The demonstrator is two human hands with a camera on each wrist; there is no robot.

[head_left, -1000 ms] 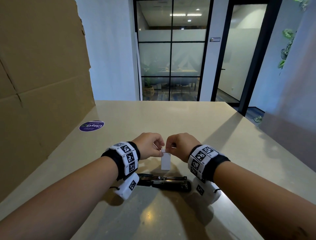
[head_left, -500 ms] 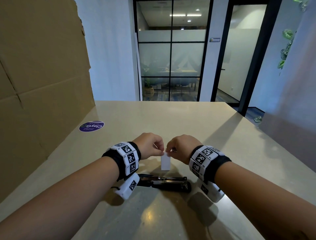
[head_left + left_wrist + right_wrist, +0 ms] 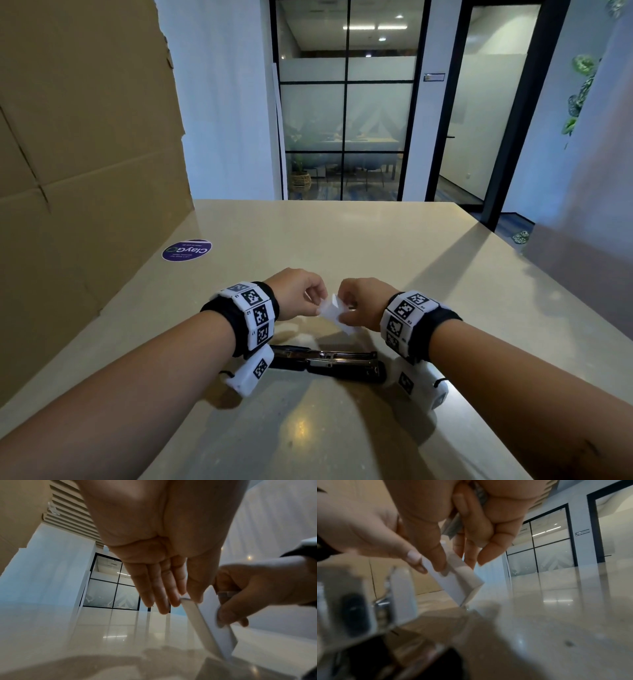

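Beige table (image 3: 308,240) bore a stapler (image 3: 329,363); above it, a tilted white box (image 3: 334,310) was pinched between left hand (image 3: 298,294) and right hand (image 3: 366,301).

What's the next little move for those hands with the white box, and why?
Probably set the small white box down on the table. Both the left hand and right hand pinch it, tilted, off the table near the black stapler, which lies opened flat; freeing a hand seems needed to reach it.

The left grip (image 3: 159,545) at twelve o'clock pinches the top of the white carton (image 3: 199,622); the right grip (image 3: 257,588) at three o'clock holds its side. The glossy bench (image 3: 102,642) lies at six o'clock.
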